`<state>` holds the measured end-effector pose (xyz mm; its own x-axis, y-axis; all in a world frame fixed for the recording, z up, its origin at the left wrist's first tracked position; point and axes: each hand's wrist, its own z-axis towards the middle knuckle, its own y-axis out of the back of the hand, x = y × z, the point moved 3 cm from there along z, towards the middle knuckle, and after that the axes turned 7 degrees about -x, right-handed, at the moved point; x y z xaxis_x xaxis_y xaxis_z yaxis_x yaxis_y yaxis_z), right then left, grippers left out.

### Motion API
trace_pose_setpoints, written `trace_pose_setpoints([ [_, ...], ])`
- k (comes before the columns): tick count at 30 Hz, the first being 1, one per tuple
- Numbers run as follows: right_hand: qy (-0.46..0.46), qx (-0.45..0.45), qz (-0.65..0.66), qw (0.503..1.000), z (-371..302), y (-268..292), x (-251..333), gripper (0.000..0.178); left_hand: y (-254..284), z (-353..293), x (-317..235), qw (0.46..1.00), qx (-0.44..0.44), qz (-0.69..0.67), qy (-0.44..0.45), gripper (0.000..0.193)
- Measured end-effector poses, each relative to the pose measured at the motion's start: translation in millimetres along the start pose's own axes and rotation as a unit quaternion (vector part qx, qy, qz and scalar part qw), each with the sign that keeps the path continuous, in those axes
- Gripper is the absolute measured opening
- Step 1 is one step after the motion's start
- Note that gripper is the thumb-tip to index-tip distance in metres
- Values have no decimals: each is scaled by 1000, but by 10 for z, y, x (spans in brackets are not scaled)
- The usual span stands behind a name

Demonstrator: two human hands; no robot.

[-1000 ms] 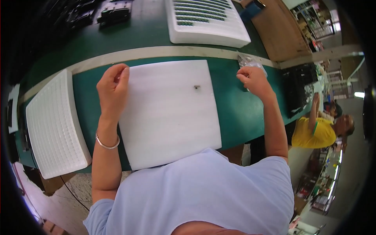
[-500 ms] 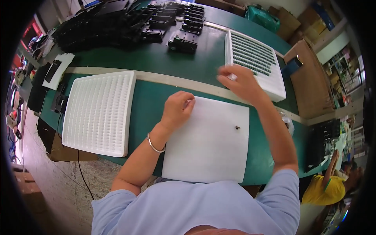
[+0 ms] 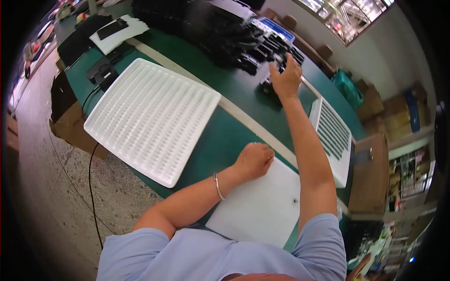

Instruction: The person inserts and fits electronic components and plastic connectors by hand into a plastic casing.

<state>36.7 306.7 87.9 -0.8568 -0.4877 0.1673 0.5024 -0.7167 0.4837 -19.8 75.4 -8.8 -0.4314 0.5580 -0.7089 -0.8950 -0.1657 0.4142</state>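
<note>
My left hand [image 3: 255, 160] is closed, its fingers curled, above the far edge of a white foam sheet [image 3: 262, 206]. Whatever it may hold is hidden. A silver bangle [image 3: 218, 186] circles that wrist. My right arm stretches far across the bench. At its end, my right hand [image 3: 287, 78] has thumb and fingers apart, over several black plastic parts [image 3: 269, 47] laid in rows; no held thing shows in it. One tiny dark piece [image 3: 296, 201] lies on the foam sheet, near my right forearm.
A white tray with rows of small pockets [image 3: 154, 122] lies on the green bench [image 3: 197, 157] at the left. Another white tray [image 3: 344, 173], with rows of small green pieces, stands at the right beside a brown board [image 3: 368, 173]. A pale strip [image 3: 253, 124] crosses the bench.
The whole view has swung and tilted, so the bench appears turned. My right hand has moved from beside the right tray to the black parts, its fingers spreading. My left hand stays closed by the sheet.
</note>
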Motion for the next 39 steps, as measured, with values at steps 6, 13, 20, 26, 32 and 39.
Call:
trace_pose_setpoints([
  [6,-10,166,58,984,1240,-393,819,86,49,-58,1,998,-56,-4,-1,5],
  [13,-133,174,17,976,1732,-1106,877,104,39,-2,-11,996,-84,-16,-18,8],
  [20,-277,278,24,919,1884,-1477,887,87,-59,-8,36,998,-66,-15,17,4],
  [26,-152,272,-88,946,1954,-2031,728,101,-106,-48,62,997,-71,-13,29,5],
  [32,-208,275,87,935,2313,-2492,38,96,-75,-4,-13,997,-70,-25,18,7],
  [39,-363,262,270,853,2037,-1805,659,37,-27,-12,11,997,-72,-18,13,8],
])
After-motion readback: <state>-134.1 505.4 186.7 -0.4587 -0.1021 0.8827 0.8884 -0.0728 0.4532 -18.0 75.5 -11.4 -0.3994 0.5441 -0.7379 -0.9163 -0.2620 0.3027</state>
